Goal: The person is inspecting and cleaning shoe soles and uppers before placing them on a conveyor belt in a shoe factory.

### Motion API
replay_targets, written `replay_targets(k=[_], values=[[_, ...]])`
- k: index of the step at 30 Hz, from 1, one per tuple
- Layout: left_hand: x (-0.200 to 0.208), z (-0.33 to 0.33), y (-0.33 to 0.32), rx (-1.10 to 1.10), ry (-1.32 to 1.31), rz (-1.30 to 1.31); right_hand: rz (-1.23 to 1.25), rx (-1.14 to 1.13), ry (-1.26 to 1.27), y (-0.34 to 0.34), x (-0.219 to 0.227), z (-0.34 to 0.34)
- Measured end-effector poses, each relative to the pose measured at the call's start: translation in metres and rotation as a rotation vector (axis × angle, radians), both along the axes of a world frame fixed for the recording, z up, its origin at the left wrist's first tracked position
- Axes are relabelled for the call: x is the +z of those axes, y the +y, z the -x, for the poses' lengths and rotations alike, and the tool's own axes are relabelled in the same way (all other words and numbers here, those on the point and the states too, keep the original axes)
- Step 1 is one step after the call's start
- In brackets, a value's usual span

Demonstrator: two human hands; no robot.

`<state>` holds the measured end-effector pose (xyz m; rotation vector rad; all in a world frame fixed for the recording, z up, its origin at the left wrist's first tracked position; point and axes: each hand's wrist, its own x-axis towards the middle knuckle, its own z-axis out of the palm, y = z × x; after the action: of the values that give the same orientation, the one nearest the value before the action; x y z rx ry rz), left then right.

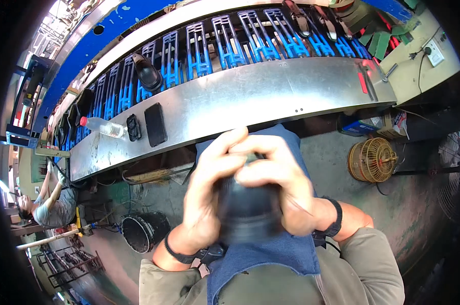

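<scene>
Centrally, a blurred black object (249,208) is clasped between the left hand (205,185) and right hand (290,188), fingers curled over its far end, above a blue apron (270,256). Beyond, a metal bench (230,96) bears a phone (155,125) and a bottle (104,127); a black shoe (148,76) rests on the blue rack (201,67) behind.

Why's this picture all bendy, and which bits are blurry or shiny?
In the head view, the fisheye lens curves the metal bench; in the head view, the black thing between the left hand and right hand is smeared, probably by motion; in the head view, glare whitens the bench's middle.
</scene>
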<state>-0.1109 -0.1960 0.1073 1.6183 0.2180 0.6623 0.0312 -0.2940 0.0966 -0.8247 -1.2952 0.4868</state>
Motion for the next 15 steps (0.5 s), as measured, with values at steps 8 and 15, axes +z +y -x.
replay_targets(k=[8,15], values=[[-0.074,-0.015,0.04,0.342,-0.043,0.454,0.419,-0.031,0.377,0.043,-0.06,-0.015],[-0.097,0.03,-0.046,0.354,0.014,0.268,0.507,0.174,0.072,0.003,-0.044,-0.012]])
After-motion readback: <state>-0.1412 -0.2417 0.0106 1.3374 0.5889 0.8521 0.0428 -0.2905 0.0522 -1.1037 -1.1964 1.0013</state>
